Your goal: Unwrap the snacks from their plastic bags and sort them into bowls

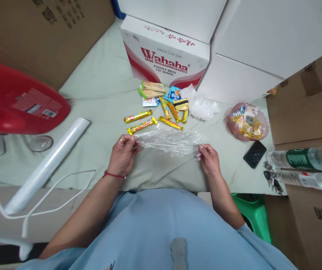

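A clear plastic bag [169,144] is stretched between my two hands above the table's front part. My left hand [123,152] pinches its left end; a red cord circles that wrist. At the other end my right hand [209,157] grips the plastic between thumb and fingers. Just beyond the bag lie several yellow-wrapped snack bars [142,125]. Behind them sit green-and-tan snack packs [152,89], a blue snack packet [174,93] and some crumpled white clear plastic [202,107].
A pink bowl [265,122] of wrapped snacks, a black phone [255,154], keys [273,180] and water bottles [304,159] are on the right. A Wahaha carton [166,56] stands at the back. Left are a red jug [17,99] and a plastic-film roll [48,165].
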A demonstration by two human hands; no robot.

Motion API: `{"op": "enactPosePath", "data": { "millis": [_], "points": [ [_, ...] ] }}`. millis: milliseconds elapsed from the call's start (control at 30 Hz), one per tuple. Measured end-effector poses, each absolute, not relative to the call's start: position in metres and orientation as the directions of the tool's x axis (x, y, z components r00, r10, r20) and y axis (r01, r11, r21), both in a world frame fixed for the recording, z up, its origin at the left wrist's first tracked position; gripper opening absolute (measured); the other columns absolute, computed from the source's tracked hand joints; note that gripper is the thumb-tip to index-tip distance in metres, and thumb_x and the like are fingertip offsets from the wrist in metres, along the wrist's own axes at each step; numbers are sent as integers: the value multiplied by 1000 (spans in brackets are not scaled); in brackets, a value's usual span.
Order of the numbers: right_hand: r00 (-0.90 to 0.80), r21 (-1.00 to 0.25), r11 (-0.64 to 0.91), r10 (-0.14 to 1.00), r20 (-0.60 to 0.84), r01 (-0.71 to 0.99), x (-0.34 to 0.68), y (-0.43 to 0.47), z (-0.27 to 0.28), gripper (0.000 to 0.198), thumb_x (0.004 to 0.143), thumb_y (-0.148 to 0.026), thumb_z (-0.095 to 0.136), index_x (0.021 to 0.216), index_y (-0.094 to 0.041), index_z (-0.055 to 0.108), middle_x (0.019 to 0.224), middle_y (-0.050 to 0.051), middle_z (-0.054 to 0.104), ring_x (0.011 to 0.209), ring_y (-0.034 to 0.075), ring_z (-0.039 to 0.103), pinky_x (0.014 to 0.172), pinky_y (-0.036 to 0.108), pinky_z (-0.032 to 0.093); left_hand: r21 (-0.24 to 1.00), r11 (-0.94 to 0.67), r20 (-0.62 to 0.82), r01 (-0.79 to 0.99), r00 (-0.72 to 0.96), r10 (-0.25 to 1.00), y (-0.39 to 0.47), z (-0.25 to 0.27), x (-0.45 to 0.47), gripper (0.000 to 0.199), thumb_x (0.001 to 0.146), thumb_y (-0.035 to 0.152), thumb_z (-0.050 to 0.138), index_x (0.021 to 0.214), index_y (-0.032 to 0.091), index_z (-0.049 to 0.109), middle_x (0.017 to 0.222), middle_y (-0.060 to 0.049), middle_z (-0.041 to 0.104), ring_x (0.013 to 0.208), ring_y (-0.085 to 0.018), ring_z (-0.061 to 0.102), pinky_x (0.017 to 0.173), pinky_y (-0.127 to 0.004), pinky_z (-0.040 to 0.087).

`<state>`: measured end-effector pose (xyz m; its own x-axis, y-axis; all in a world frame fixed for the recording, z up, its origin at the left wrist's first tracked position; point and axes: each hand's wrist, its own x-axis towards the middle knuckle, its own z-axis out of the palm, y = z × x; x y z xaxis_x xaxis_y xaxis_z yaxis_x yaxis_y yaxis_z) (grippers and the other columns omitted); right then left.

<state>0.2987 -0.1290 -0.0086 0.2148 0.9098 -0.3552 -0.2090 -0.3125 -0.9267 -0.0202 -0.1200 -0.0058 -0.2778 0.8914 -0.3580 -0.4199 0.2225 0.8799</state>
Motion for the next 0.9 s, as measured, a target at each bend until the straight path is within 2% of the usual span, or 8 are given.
{"op": "enactPosePath", "data": {
  "millis": [100, 233, 333, 433, 500, 700, 833, 900],
  "points": [
    [227, -947, -321, 923, -309, 19, 307, -132, -10, 39, 77, -56, 83, 82, -23, 64, 67, -4, 58, 59, 14, 50, 53, 28, 42, 863, 286, -418, -416, -270, 867, -122, -8, -16, 55, 68, 55, 92, 89, 23, 52, 76, 7, 67, 59, -8, 65, 57, -20, 50],
    [334, -889, -36, 933, 133, 456, 306, -139, 7, 25, 91, -46, 73, 103, -24, 69, 99, 5, 66, 82, 20, 59, 74, 35, 51, 873, 316, -429, -370, -277, 860, -122, 3, -2, 59, 66, 60, 90, 89, 22, 51, 79, 4, 72, 51, -10, 67, 48, -19, 46],
    [60, -770, 230, 942, 329, 595, 286, -142, 22, 17, 97, -39, 69, 109, -28, 71, 110, 9, 67, 98, 25, 60, 90, 42, 50, 889, 310, -395, -338, -221, 892, -121, 18, 10, 55, 68, 59, 88, 86, 21, 52, 79, 2, 75, 48, -10, 66, 44, -19, 40],
    [-264, -675, 408, 913, 312, 615, 252, -138, 21, 29, 91, -41, 78, 117, -29, 72, 119, 11, 68, 112, 31, 58, 102, 50, 46, 891, 313, -368, -329, -122, 922, -120, 33, 22, 50, 71, 56, 87, 85, 20, 56, 79, 0, 76, 43, -9, 61, 40, -19, 35],
    [-342, -633, 435, 899, 272, 640, 232, -131, 10, 28, 92, -41, 77, 116, -28, 73, 121, 13, 68, 112, 32, 56, 101, 51, 45, 885, 323, -357, -335, -42, 933, -121, 40, 28, 45, 73, 54, 86, 89, 19, 63, 83, -2, 79, 40, -8, 56, 39, -21, 35],
    [-292, -652, 423, 906, 306, 629, 219, -114, -18, 20, 104, -28, 53, 96, -25, 71, 100, 9, 69, 100, 26, 59, 95, 46, 45, 882, 335, -341, -332, 41, 939, -135, 38, 22, 47, 76, 47, 84, 113, 20, 79, 111, -12, 81, 43, -6, 53, 41, -23, 37],
    [-261, -678, 413, 910, 321, 608, 219, -122, -17, 14, 101, -37, 62, 104, -25, 67, 105, 10, 68, 104, 28, 59, 96, 46, 46, 896, 329, -348, -300, -9, 938, -143, 27, 15, 46, 73, 39, 82, 116, 22, 80, 128, -14, 77, 45, -4, 52, 45, -24, 40],
    [-283, -643, 422, 906, 313, 639, 213, -126, -16, 30, 93, -45, 73, 114, -24, 66, 116, 13, 65, 111, 31, 56, 99, 48, 45, 905, 345, -341, -250, 60, 938, -145, 28, 17, 46, 76, 36, 78, 120, 24, 80, 125, -12, 78, 45, -5, 52, 46, -25, 41]
  ]
}}
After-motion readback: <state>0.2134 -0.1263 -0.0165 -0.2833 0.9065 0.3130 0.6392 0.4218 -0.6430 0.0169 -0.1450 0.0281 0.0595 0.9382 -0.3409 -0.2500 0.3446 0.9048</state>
